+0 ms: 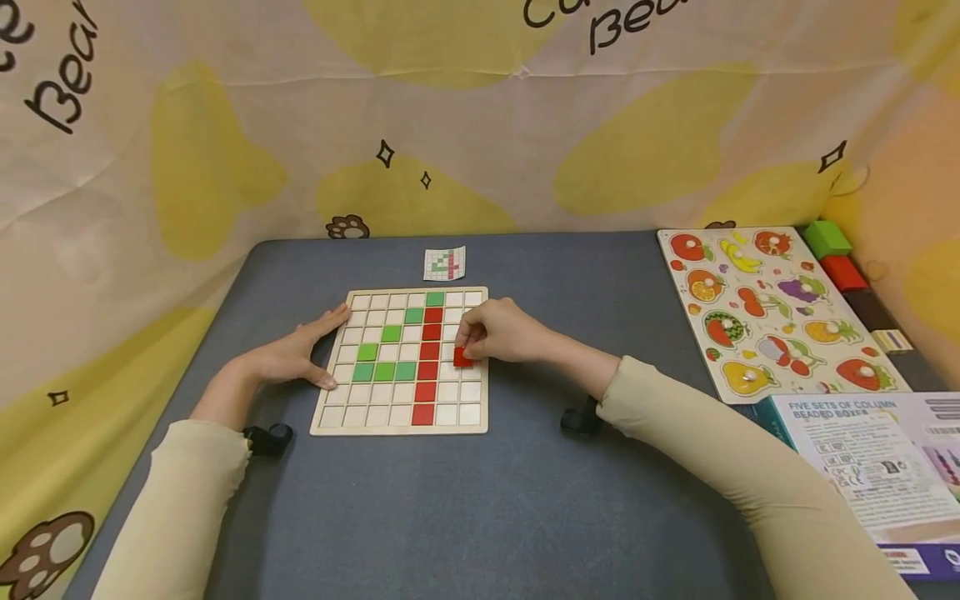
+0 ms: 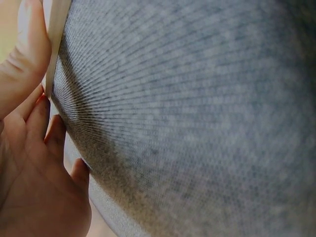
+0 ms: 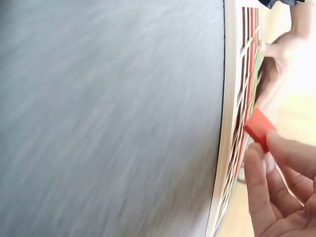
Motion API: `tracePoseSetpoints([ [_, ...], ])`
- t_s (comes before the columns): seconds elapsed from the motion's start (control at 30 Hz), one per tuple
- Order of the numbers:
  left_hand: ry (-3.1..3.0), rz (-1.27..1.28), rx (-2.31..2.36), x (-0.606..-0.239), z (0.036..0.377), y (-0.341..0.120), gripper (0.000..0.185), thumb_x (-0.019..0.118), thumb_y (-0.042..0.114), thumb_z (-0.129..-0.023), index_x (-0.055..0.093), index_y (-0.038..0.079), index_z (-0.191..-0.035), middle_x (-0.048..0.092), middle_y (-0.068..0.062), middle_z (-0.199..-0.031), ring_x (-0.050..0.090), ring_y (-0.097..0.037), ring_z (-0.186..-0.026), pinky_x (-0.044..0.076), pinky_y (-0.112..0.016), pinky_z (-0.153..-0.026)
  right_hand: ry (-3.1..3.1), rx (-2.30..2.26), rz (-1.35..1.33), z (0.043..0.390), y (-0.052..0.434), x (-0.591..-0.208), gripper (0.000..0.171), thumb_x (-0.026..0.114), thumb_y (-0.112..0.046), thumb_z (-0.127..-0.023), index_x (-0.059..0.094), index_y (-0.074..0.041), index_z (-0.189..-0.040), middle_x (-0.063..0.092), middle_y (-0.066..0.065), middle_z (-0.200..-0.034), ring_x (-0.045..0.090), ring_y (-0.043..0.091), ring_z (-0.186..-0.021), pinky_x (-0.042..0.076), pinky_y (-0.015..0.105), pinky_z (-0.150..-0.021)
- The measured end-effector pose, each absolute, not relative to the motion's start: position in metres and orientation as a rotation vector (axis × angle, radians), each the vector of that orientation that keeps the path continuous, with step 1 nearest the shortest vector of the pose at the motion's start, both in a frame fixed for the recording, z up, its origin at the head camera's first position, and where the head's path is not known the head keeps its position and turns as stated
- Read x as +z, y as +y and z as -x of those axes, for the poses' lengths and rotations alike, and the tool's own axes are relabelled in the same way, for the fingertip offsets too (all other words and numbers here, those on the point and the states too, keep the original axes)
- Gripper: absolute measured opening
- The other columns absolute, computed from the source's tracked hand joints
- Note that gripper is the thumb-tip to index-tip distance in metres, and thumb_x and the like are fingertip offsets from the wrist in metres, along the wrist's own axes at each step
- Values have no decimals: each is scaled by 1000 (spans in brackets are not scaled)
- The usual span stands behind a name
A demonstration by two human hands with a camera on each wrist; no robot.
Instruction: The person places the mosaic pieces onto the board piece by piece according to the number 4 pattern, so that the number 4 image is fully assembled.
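A wooden grid board [image 1: 397, 432] lies on the table, with a column of red tiles [image 1: 428, 351] and several green tiles [image 1: 385, 372] set among white squares. Over its right side, my right hand [image 1: 498, 331] pinches a red tile [image 1: 462, 358] between thumb and fingers. In the right wrist view, that tile [image 3: 260, 129] appears tilted above the board; whether it touches the grid I cannot tell. My left hand [image 1: 296, 354] rests at the board's left edge, fingers extended and thumb apart. The left wrist view shows its thumb [image 2: 34, 44] against the board's rim.
Behind the board lies a small pattern card [image 1: 444, 264]. To the right are a fruit puzzle board [image 1: 720, 333], a row of coloured blocks with a green one [image 1: 828, 239] at the back, and a printed box [image 1: 862, 467]. A patterned cloth [image 1: 450, 125] hangs behind the table.
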State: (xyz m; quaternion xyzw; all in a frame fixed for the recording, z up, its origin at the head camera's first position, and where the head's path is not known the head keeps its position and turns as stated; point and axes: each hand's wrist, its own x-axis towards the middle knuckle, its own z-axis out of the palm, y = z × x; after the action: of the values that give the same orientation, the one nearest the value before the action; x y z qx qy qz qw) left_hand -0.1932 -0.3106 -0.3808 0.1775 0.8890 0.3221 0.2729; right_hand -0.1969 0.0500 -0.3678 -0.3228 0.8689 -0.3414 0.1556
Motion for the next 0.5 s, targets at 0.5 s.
tracePoseSetpoints([
  [0.5,2396,-515,873,-381,194,-311,121,85,17,-72,3,6,-160,-10,-19,-167,-13,-46,-152,-14,-71,-116,2579,-859,932,190,20,-369,8,74,-5,-80,77,-11,-82,74,1,-76,60,8,-70,45,17,-65],
])
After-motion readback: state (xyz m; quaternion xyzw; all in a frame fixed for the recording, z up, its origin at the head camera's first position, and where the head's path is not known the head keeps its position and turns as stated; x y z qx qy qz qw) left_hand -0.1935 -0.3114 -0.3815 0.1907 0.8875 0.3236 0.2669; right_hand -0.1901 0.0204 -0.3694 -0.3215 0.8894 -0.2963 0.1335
